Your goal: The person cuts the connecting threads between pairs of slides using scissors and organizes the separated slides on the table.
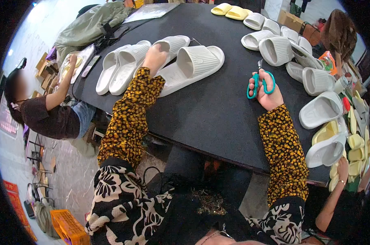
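The left hand is reaching forward across the black desk, its arm stretched out in an orange-and-black patterned sleeve, fingers curled down onto a white slide sandal and gripping its strap. Just right of it a second white sandal is lying flat, and two more white sandals are lying side by side to the left. The right hand is resting on the desk, wrist bent up, fingers closed through the handles of teal scissors pointing away from the person. An orange plastic crate is sitting on the floor at lower left; its contents cannot be seen. A brown cardboard box is standing beyond the desk's far right corner.
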A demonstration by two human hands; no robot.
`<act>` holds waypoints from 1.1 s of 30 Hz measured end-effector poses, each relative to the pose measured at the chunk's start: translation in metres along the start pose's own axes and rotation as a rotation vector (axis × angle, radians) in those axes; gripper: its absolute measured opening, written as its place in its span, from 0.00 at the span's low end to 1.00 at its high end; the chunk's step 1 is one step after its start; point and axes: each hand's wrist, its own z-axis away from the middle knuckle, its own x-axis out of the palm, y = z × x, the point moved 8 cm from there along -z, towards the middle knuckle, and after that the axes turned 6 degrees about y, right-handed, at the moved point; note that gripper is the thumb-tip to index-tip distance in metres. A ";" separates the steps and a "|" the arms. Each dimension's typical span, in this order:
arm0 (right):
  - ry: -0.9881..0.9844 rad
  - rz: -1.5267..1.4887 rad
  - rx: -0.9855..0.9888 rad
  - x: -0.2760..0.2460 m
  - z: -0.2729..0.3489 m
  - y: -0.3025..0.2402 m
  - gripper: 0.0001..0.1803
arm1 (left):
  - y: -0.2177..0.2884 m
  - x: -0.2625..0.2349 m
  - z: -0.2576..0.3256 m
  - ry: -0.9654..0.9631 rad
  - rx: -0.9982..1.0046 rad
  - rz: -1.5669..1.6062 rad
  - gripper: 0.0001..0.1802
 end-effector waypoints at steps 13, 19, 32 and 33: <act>-0.048 0.046 -0.026 0.016 0.006 0.001 0.16 | 0.049 0.080 0.010 -0.284 0.014 0.113 0.20; 0.056 0.163 -0.075 0.015 0.019 -0.010 0.15 | 0.107 0.097 0.050 -0.232 0.241 0.022 0.19; -0.187 1.026 -0.377 0.042 0.029 -0.034 0.24 | 0.112 0.017 0.042 -0.075 0.295 0.041 0.11; -0.187 1.093 -0.366 0.047 0.033 -0.034 0.23 | 0.112 0.013 0.043 -0.053 0.299 0.087 0.11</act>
